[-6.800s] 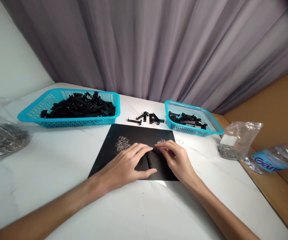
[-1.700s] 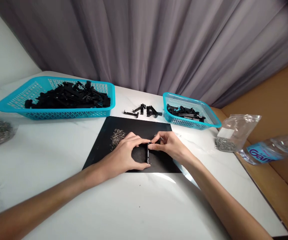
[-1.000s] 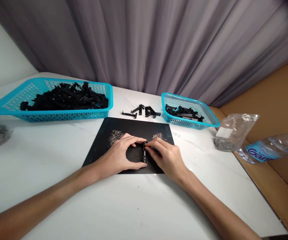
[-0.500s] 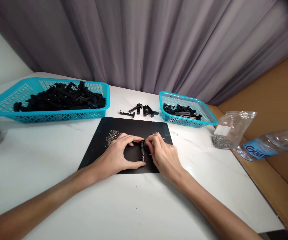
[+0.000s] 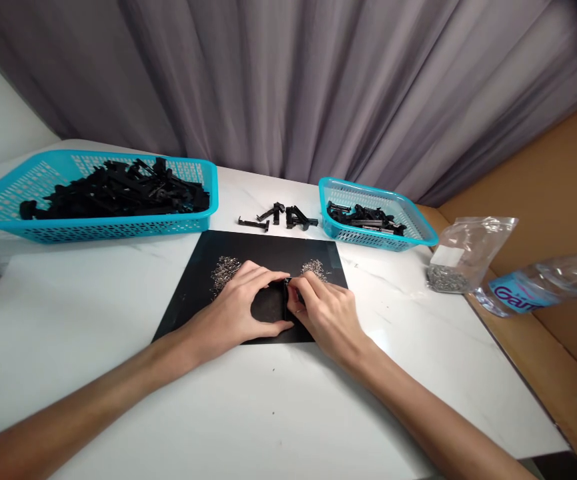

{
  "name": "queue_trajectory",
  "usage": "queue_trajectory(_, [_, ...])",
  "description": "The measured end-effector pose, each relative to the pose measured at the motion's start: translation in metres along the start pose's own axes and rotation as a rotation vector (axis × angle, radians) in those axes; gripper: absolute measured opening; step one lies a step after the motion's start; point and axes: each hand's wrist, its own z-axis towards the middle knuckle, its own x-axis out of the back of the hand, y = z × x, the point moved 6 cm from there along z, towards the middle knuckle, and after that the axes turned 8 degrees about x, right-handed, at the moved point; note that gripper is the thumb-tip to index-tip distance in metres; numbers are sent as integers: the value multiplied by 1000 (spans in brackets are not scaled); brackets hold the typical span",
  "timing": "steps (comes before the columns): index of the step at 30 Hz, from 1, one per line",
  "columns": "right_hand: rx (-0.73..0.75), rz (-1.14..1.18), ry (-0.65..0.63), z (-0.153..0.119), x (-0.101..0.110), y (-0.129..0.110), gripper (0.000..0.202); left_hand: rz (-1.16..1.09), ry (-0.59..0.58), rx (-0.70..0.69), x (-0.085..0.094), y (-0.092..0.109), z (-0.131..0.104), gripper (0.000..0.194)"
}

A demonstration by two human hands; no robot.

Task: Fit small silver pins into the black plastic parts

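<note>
A narrow black plastic part stands lengthwise over the black mat, held at its two ends between the thumb and fingers of my left hand. My right hand is closed in a pinch against the part's right side, and its fingers cover much of the part. Whatever sits in that pinch is too small and hidden to name. Small shiny metal pieces lie in a left pile beside my left hand and in a right pile just beyond my right fingers.
A large blue basket heaped with black parts is at back left; a smaller blue basket at back right. Several loose black parts lie between them. At right are a clear bag of metal pieces and a plastic bottle.
My right hand has moved slightly left, from beside the black part's far end onto its side. More of the right metal pile shows. My left hand keeps its grip.
</note>
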Motion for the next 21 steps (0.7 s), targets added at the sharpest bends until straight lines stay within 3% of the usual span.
queue_trajectory(11, [105, -12, -21, 2, 0, 9, 18, -9, -33, 42, 3, 1, 2, 58])
queue_trajectory(15, [-169, 227, 10, -3, 12, 42, 8, -13, -32, 80, 7, -1, 1, 60])
queue_trajectory(18, [-324, 564, -151, -9, 10, 54, 4, -3, -57, 66, 7, 1, 1, 61])
queue_trajectory(21, [-365, 809, -287, -11, 8, 48, 6, 14, -60, 6, 6, 6, 0, 64])
